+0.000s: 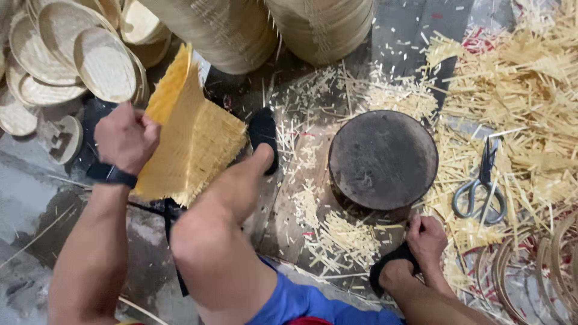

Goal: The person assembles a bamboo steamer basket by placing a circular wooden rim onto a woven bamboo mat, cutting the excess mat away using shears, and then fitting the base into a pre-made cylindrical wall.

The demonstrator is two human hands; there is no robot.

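My left hand [125,137], with a black band on the wrist, grips the upper left edge of a square mat of woven pale bamboo strips [191,141]. The mat is held tilted above my left knee, its fringed edges loose. My left foot in a black sandal [263,136] sticks out beyond the mat. My right hand [426,238] is curled low on the floor, at the near edge of a round dark wooden block [383,159] and next to my right foot's black strap [390,262]. Whether it holds anything is hidden.
Metal scissors [481,188] lie on a thick heap of bamboo offcuts [524,102] at the right. Bamboo hoops [542,271] lie at the lower right. Round woven trays [66,54] are stacked at the upper left, and tall woven stacks [271,30] stand at the top.
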